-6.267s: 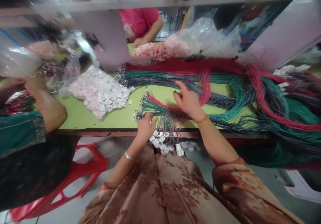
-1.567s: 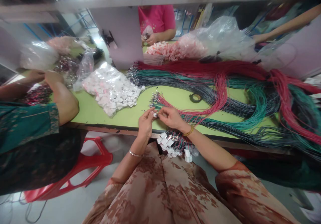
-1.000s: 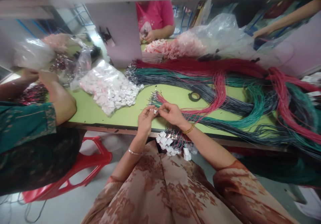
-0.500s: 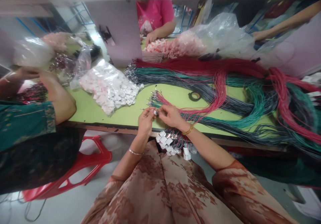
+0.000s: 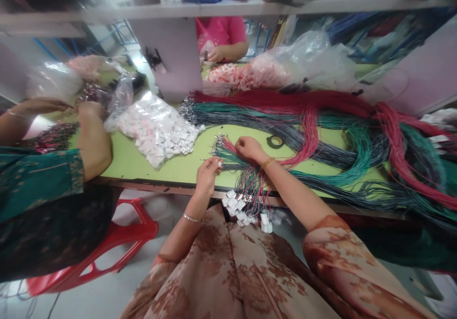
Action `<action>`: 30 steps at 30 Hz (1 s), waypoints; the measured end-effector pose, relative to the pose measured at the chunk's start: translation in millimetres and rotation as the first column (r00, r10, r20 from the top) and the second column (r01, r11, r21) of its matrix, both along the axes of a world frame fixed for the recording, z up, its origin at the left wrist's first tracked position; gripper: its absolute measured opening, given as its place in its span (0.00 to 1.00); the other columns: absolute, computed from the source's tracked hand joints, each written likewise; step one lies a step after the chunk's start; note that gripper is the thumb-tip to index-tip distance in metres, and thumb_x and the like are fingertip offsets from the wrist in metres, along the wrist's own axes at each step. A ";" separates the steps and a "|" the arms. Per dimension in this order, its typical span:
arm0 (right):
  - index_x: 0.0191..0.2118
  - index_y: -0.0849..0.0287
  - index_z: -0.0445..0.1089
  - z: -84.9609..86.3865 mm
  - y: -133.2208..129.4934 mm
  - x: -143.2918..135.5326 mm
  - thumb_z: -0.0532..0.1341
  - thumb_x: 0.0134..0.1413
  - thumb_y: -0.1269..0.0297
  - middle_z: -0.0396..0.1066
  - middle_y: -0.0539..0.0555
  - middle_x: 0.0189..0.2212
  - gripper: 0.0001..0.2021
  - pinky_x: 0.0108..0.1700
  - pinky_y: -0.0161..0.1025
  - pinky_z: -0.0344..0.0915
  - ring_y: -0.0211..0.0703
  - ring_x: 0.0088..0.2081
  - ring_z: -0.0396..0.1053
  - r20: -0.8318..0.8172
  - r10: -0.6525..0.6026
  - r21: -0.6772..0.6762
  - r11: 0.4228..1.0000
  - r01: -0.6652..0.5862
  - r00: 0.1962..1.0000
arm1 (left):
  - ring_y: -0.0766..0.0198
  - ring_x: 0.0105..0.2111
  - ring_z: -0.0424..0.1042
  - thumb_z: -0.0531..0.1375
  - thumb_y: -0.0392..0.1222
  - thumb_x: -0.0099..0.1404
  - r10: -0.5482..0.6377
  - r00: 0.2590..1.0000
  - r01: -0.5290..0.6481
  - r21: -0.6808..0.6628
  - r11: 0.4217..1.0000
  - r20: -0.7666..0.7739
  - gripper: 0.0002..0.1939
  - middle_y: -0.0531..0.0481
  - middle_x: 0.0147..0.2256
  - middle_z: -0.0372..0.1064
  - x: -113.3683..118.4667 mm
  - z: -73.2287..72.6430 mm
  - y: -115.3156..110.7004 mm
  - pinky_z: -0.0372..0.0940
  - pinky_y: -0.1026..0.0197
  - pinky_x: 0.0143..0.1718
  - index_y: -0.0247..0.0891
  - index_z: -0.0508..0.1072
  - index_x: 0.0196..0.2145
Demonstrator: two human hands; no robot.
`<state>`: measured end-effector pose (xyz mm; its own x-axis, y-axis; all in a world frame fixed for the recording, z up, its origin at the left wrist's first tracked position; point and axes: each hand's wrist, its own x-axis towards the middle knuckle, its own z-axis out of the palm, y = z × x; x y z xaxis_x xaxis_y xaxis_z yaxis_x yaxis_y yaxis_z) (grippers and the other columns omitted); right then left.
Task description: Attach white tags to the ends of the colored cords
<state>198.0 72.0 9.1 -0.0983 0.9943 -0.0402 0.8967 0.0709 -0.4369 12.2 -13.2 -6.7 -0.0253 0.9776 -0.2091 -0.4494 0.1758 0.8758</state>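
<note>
My left hand point(image 5: 207, 174) pinches a small white plastic connector point(image 5: 219, 165) between thumb and fingertips, near the table's front edge. Up and to the right, my right hand point(image 5: 249, 149) lies over the bundle of red wires point(image 5: 228, 144), its fingers curled together. What is between those fingers is hidden. Green wires point(image 5: 233, 159) and dark wires run beneath it, their metal-tipped ends point(image 5: 216, 145) fanned toward the left. Finished-looking wires with white connectors point(image 5: 235, 204) hang over the table edge below my hands.
A clear bag of white connectors point(image 5: 157, 131) lies left on the green table point(image 5: 185, 169). Black tape point(image 5: 275, 141) sits right of my hand. Long wire bundles point(image 5: 285, 101) stretch behind. A co-worker's arm point(image 5: 94, 140) is at left, beside a red stool point(image 5: 135, 233); another person point(image 5: 221, 38) sits opposite.
My right hand has left the connector and moved up and right onto the red wires. My left hand still holds the connector. The co-worker's arm at right has gone from view.
</note>
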 end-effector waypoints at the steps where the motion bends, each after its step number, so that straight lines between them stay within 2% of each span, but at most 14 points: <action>1: 0.33 0.61 0.72 -1.4 0.6 -0.3 0.54 0.55 0.65 0.74 0.58 0.33 0.10 0.32 0.36 0.52 0.41 0.31 0.64 0.016 0.001 -0.012 1.000 -0.001 1.000 | 0.71 0.27 0.66 0.69 0.46 0.50 -0.003 1.000 0.003 -0.005 1.000 0.006 0.16 0.49 0.32 0.72 -0.2 0.0 -0.6 0.59 0.66 0.30 0.34 0.74 0.32; 6: 0.38 0.62 0.71 -0.3 -0.6 -4.1 0.53 0.57 0.63 0.74 0.59 0.36 0.12 0.32 0.36 0.52 0.42 0.32 0.65 0.060 0.023 0.016 1.000 -0.024 0.998 | 0.71 0.27 0.66 0.70 0.46 0.48 -0.005 1.000 0.006 -0.012 1.000 0.015 0.16 0.49 0.31 0.72 0.2 -0.5 -0.9 0.59 0.66 0.29 0.34 0.74 0.31; 11: 0.36 0.61 0.71 7.2 -1.4 -6.6 0.52 0.58 0.65 0.75 0.59 0.36 0.12 0.33 0.36 0.53 0.43 0.34 0.67 0.096 0.056 -0.028 0.998 -0.054 0.994 | 0.71 0.26 0.66 0.70 0.45 0.48 0.000 1.000 0.000 -0.024 1.000 0.012 0.16 0.48 0.31 0.72 -0.1 0.2 0.1 0.58 0.66 0.28 0.33 0.75 0.31; 16: 0.39 0.64 0.69 13.7 -5.8 1.7 0.50 0.59 0.66 0.73 0.64 0.36 0.12 0.35 0.38 0.54 0.47 0.33 0.67 0.139 -0.032 0.120 0.993 0.015 0.990 | 0.71 0.26 0.66 0.69 0.45 0.48 -0.016 1.000 0.016 -0.031 0.999 0.017 0.15 0.48 0.30 0.72 -1.4 1.7 -1.0 0.58 0.66 0.28 0.33 0.75 0.31; 18: 0.38 0.63 0.67 15.1 -4.7 2.6 0.50 0.58 0.67 0.72 0.62 0.33 0.10 0.34 0.38 0.54 0.46 0.31 0.65 0.043 -0.032 0.163 0.986 0.025 0.999 | 0.71 0.26 0.65 0.69 0.45 0.48 -0.008 1.000 0.009 -0.035 0.999 0.021 0.15 0.48 0.30 0.72 -0.9 1.6 -1.0 0.58 0.66 0.28 0.33 0.75 0.31; 21: 0.33 0.61 0.66 17.3 0.1 -5.5 0.52 0.54 0.66 0.70 0.55 0.28 0.07 0.33 0.36 0.55 0.41 0.29 0.63 -0.224 0.058 0.222 0.975 -0.007 0.973 | 0.71 0.26 0.65 0.69 0.45 0.49 0.002 0.999 -0.001 -0.027 1.000 0.036 0.15 0.48 0.30 0.72 0.6 1.3 -0.7 0.58 0.66 0.28 0.33 0.75 0.31; 24: 0.29 0.60 0.65 23.2 2.2 -22.7 0.55 0.51 0.64 0.67 0.50 0.25 0.06 0.32 0.34 0.56 0.37 0.27 0.60 -0.502 0.180 0.239 0.969 -0.065 0.846 | 0.72 0.26 0.65 0.69 0.45 0.50 0.005 0.999 -0.004 -0.019 1.000 0.048 0.14 0.48 0.30 0.72 1.7 1.8 -0.9 0.58 0.66 0.28 0.33 0.74 0.31; 26: 0.29 0.60 0.65 28.8 -0.6 -33.6 0.56 0.50 0.62 0.66 0.49 0.24 0.07 0.31 0.33 0.56 0.36 0.27 0.59 -0.624 0.234 0.234 0.966 -0.108 0.746 | 0.72 0.26 0.65 0.69 0.44 0.50 0.007 0.998 -0.006 -0.019 1.000 0.063 0.14 0.48 0.30 0.72 1.9 2.6 -1.5 0.58 0.67 0.29 0.34 0.74 0.31; 28: 0.29 0.61 0.65 33.2 -7.1 -39.9 0.57 0.49 0.61 0.65 0.48 0.24 0.08 0.30 0.33 0.56 0.34 0.26 0.58 -0.671 0.267 0.226 0.962 -0.151 0.692 | 0.72 0.26 0.65 0.69 0.44 0.50 0.006 0.997 -0.005 -0.016 1.000 0.080 0.13 0.49 0.31 0.72 1.9 3.5 -2.3 0.58 0.67 0.29 0.34 0.74 0.32; 30: 0.28 0.61 0.65 34.2 -16.2 -40.9 0.58 0.49 0.60 0.64 0.47 0.23 0.09 0.30 0.33 0.55 0.34 0.26 0.57 -0.676 0.284 0.214 0.959 -0.188 0.680 | 0.72 0.27 0.66 0.68 0.43 0.52 0.003 0.996 -0.002 -0.011 1.000 0.093 0.12 0.49 0.31 0.71 1.9 4.1 -2.8 0.59 0.66 0.30 0.34 0.74 0.32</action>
<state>157.0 55.8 43.3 -0.2824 0.9260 0.2506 0.2863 0.3307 -0.8993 14.1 -16.0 -2.7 -0.0078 0.9752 -0.2212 -0.5295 0.1837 0.8282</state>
